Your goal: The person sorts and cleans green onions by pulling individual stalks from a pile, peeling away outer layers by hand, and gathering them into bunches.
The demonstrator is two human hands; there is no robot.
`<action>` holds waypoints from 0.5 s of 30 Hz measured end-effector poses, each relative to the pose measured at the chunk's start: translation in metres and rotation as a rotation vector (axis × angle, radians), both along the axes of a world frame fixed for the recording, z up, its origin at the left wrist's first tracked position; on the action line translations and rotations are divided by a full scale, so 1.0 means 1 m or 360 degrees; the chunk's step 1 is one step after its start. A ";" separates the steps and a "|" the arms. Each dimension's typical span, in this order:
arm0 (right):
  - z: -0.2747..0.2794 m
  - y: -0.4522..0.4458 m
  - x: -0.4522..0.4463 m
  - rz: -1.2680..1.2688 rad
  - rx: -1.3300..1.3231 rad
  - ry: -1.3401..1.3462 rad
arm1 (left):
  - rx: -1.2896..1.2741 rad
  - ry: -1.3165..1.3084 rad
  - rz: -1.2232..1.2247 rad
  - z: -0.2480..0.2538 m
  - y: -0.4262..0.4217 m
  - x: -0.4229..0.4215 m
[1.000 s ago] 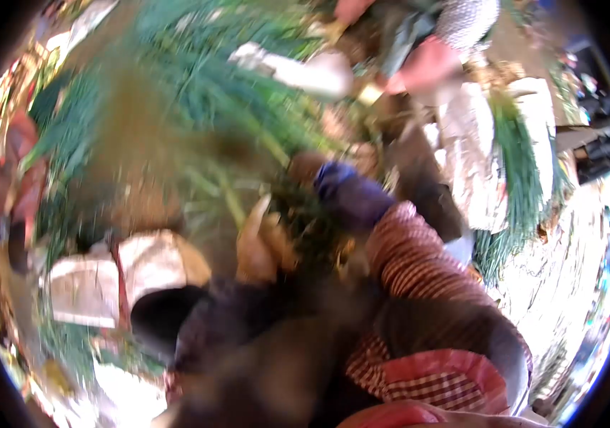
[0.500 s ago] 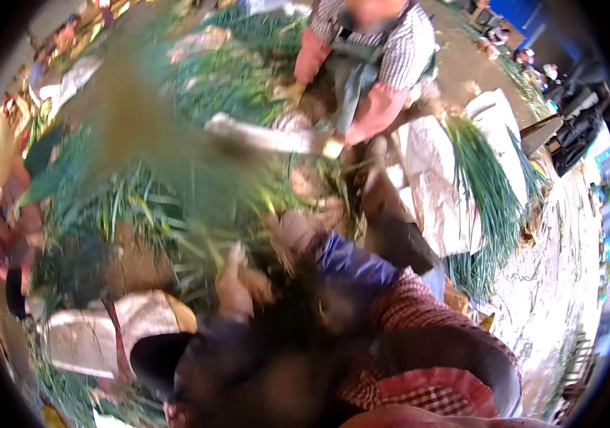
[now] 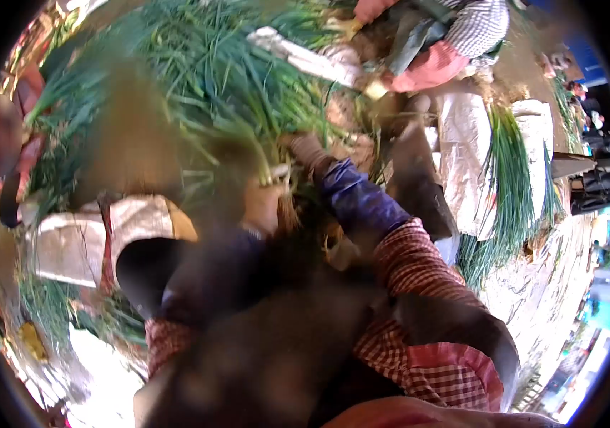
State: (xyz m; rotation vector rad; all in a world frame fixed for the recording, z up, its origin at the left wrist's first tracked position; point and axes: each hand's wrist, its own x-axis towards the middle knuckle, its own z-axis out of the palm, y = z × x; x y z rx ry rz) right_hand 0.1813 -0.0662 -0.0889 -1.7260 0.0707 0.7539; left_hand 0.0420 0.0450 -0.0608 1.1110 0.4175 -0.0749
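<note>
The left hand (image 3: pixel 263 205) has come closer to the right hand (image 3: pixel 306 151), its fingers now apparently wrapped round spring-onion stalks (image 3: pixel 277 172) at the near edge of the leafy heap (image 3: pixel 223 82), so these look secured, while I cannot tell whether the right fingers hold anything.

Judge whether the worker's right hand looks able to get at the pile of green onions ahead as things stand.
Probably yes: the right hand is close to the near edge of the green onion pile, and nothing visible blocks the way between them, though the hand's own grip is unclear.
</note>
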 end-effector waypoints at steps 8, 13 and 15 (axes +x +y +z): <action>0.029 0.021 0.000 0.0000 -0.0979 -0.1114 | -0.0089 0.0070 0.0128 -0.010 -0.001 -0.001; -0.018 0.033 0.004 -0.0600 0.0598 -0.0321 | -0.0118 0.0187 0.0401 -0.019 0.002 0.000; 0.006 0.032 -0.007 -0.0569 0.0528 -0.0220 | -0.0217 0.0128 0.0429 -0.015 0.002 0.000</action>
